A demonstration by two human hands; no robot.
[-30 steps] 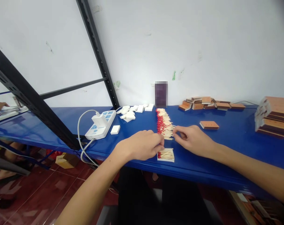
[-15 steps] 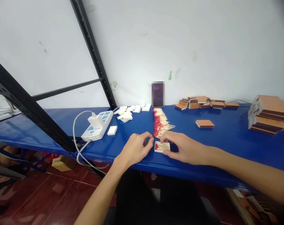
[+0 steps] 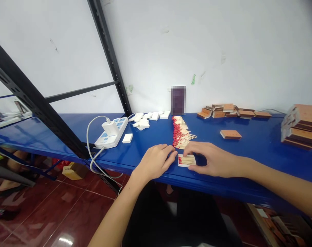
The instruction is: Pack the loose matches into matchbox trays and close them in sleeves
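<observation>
A small white matchbox tray (image 3: pixel 187 165) lies near the table's front edge, with red-headed matches (image 3: pixel 186 160) inside, their heads to the left. My right hand (image 3: pixel 212 160) grips it from the right, fingers at its far side and thumb at its near side. Just left of the tray is my left hand (image 3: pixel 158 159), low over the table. Its thumb and forefinger are a little apart, and I see nothing between them. Beyond both hands spreads a long pile of loose matches (image 3: pixel 181 132), red heads leftward.
White empty-looking trays (image 3: pixel 142 123) lie back left, one (image 3: pixel 127 138) beside a power strip (image 3: pixel 112 133) with cables. Brown matchbox sleeves (image 3: pixel 230 110) are heaped at the back right. A single sleeve (image 3: pixel 231 134) lies nearer. Stacked sleeves (image 3: pixel 303 125) stand far right. A black shelf post (image 3: pixel 39 99) rises left.
The whole view has shifted, so things appear further right. My left forefinger and thumb have come closer to the tray's left end. My right hand keeps its grip on the tray.
</observation>
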